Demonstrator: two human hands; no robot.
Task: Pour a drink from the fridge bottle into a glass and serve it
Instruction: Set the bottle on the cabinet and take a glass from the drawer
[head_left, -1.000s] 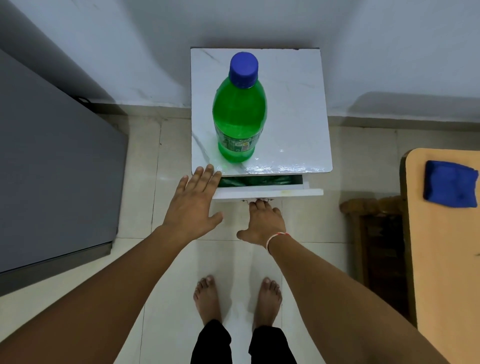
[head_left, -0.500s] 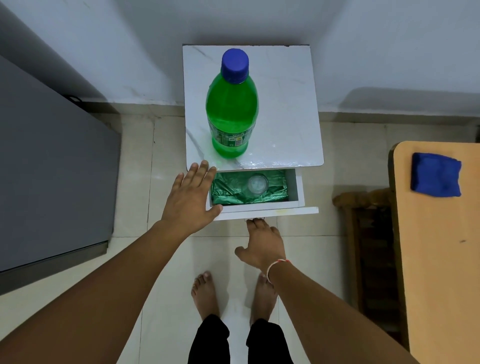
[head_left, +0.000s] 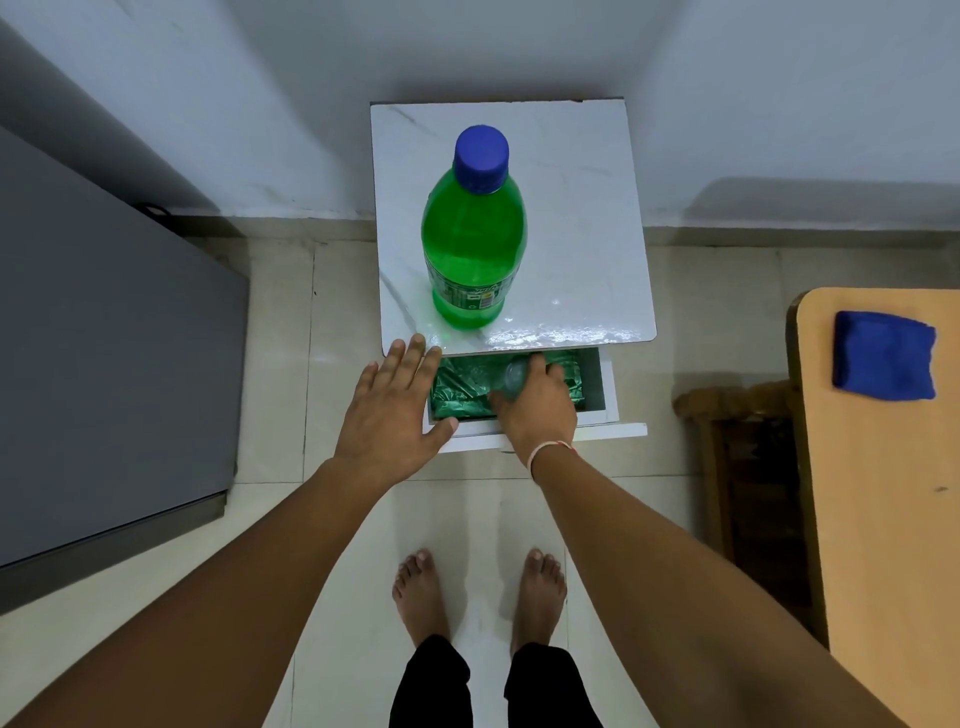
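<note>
A green plastic bottle (head_left: 471, 244) with a blue cap stands upright on the white marble-look top of a small cabinet (head_left: 582, 218). Below the top, the drawer (head_left: 605, 387) is pulled out, lined with crinkled green plastic. My right hand (head_left: 535, 402) reaches into the drawer and its fingers close around a clear glass (head_left: 511, 378), which is partly hidden by the hand. My left hand (head_left: 395, 410) rests flat with fingers spread at the drawer's left front corner, touching the cabinet edge.
A grey fridge (head_left: 104, 364) stands at the left. On the right is a wooden table (head_left: 883, 519) with a folded blue cloth (head_left: 883, 362), and a dark wooden chair (head_left: 737, 467) beside it. My bare feet stand on the tiled floor (head_left: 280, 364).
The drawer slid out from nearly shut to open, showing the glass inside. My right hand left the drawer front and went in onto the glass. My left hand stayed put.
</note>
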